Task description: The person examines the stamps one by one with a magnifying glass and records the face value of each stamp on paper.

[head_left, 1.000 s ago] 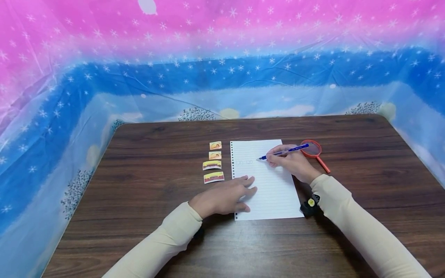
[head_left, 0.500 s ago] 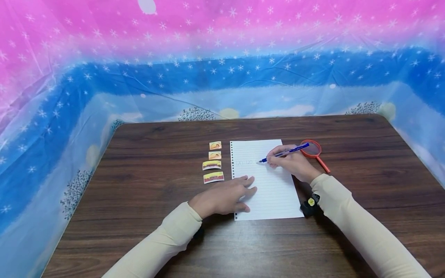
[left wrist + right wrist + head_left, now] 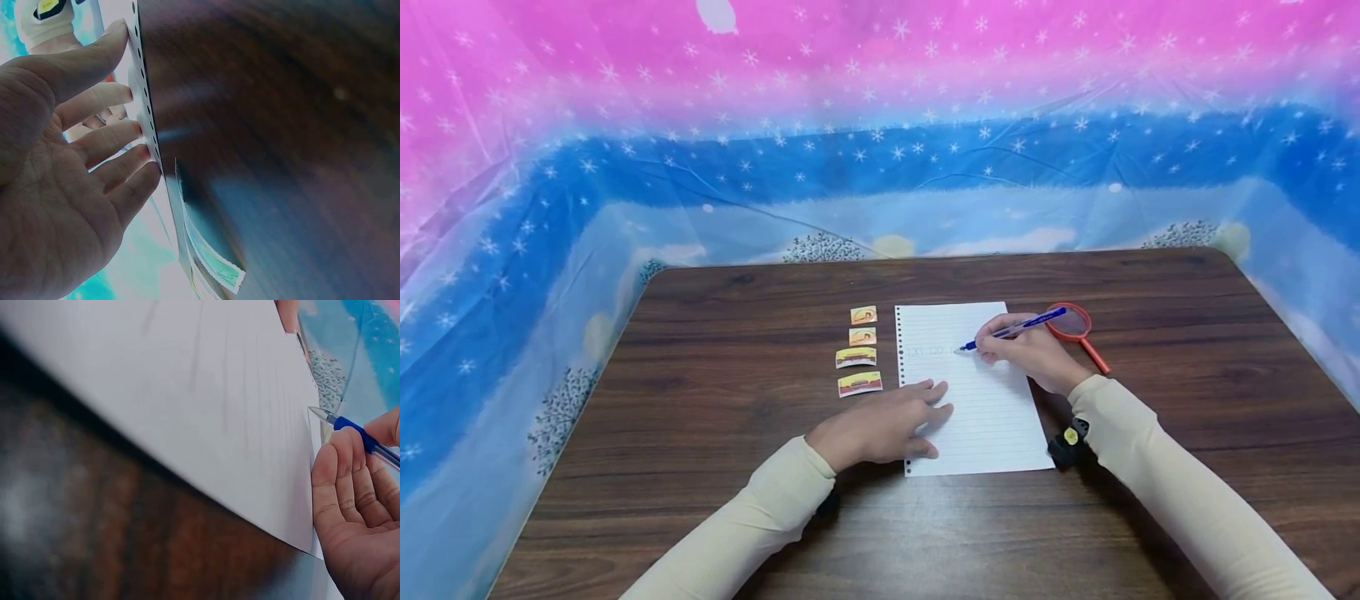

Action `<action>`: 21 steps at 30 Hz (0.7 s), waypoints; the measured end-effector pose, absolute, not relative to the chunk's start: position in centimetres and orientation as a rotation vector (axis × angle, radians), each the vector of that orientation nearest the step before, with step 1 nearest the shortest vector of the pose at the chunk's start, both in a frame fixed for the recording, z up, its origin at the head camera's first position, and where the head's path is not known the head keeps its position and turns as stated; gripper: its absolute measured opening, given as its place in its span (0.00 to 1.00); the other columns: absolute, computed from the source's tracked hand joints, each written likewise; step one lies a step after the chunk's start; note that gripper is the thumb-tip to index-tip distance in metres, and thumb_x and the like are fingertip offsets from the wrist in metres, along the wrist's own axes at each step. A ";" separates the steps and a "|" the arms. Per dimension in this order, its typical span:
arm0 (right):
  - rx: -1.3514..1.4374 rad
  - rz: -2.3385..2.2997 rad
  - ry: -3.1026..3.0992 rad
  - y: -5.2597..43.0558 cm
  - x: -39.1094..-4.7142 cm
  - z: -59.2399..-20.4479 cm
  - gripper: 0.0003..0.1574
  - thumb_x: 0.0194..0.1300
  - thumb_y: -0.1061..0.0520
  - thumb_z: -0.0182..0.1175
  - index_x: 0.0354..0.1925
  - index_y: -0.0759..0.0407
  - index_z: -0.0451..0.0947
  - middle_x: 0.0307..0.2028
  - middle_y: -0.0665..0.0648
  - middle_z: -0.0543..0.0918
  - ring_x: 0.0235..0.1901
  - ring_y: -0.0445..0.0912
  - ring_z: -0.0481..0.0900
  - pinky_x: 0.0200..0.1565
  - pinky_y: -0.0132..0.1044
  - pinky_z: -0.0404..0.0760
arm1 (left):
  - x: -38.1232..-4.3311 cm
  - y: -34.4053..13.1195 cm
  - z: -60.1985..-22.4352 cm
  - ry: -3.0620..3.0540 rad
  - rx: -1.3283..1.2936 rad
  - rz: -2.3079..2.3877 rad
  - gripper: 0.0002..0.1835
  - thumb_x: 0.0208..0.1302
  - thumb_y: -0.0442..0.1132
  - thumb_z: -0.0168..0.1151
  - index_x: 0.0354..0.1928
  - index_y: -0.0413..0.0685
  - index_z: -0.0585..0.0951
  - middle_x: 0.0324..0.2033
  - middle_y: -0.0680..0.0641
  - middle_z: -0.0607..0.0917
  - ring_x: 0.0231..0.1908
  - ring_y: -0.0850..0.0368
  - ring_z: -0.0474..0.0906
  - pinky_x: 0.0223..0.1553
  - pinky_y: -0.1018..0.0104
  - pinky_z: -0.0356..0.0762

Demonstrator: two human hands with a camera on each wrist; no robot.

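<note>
My right hand [image 3: 1036, 352] pinches a blue ballpoint pen [image 3: 1024, 326], its tip at the lined sheet of paper [image 3: 981, 429]. Faint handwritten figures [image 3: 927, 352], which look like 120 written twice, stand left of the tip. In the right wrist view, thumb and fingers hold the pen [image 3: 357, 432] near its point, and the hand's edge lies along the paper. My left hand [image 3: 880, 423] rests with spread fingers on the sheet's lower left part. From the left wrist, that hand [image 3: 69, 156] shows fairly straight fingers at the punched edge.
Several small stamp-like pictures, such as a red and yellow one [image 3: 860, 384], lie in a column left of the paper. A red-framed magnifying glass [image 3: 1084, 339] lies just beyond my right hand. The brown wooden table [image 3: 715, 375] meets a snowflake-patterned cloth [image 3: 880, 158] behind.
The pen tip has moved slightly down toward me on the sheet, and a short stroke now shows beside the figures. My left hand stays in place.
</note>
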State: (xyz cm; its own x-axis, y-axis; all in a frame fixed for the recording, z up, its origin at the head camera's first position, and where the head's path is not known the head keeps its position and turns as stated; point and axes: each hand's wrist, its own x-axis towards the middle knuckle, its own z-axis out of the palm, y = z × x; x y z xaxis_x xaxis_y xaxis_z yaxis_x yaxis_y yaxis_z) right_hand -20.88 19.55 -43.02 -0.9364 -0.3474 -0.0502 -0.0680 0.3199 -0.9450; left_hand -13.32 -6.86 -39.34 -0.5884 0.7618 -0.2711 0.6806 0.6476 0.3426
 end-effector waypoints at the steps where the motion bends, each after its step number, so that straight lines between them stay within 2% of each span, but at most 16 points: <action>1: -0.376 -1.661 2.339 19.6 -20.9 -43.0 0.15 0.70 0.53 0.65 0.45 0.65 0.82 0.39 0.64 0.87 0.39 0.53 0.85 0.45 0.37 0.83 | -13.3 -6.9 -39.3 2.474 1.137 0.281 0.33 0.70 0.49 0.65 0.74 0.48 0.70 0.76 0.44 0.60 0.77 0.50 0.53 0.73 0.59 0.57; 14: -0.293 -1.653 2.295 19.7 -21.0 -43.0 0.22 0.73 0.51 0.63 0.52 0.69 0.77 0.46 0.68 0.84 0.46 0.53 0.86 0.51 0.36 0.82 | -13.4 -6.9 -39.4 2.483 1.153 0.278 0.33 0.70 0.49 0.65 0.73 0.47 0.70 0.76 0.43 0.60 0.76 0.49 0.54 0.72 0.59 0.59; 21: -0.309 -1.620 2.325 19.8 -20.9 -42.8 0.22 0.73 0.50 0.62 0.52 0.67 0.78 0.45 0.66 0.85 0.46 0.53 0.86 0.51 0.35 0.81 | -13.4 -6.8 -39.3 2.481 1.146 0.267 0.33 0.70 0.49 0.65 0.73 0.47 0.70 0.76 0.43 0.60 0.76 0.50 0.53 0.72 0.59 0.58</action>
State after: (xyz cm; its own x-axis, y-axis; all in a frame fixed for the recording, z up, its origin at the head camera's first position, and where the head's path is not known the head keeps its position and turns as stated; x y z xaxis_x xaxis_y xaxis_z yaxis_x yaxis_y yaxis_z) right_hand -20.90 19.79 -42.78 -0.9351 -0.3357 -0.1133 -0.0100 0.3447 -0.9387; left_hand -13.40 -6.84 -39.35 -0.5880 0.7625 -0.2700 0.6876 0.6469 0.3297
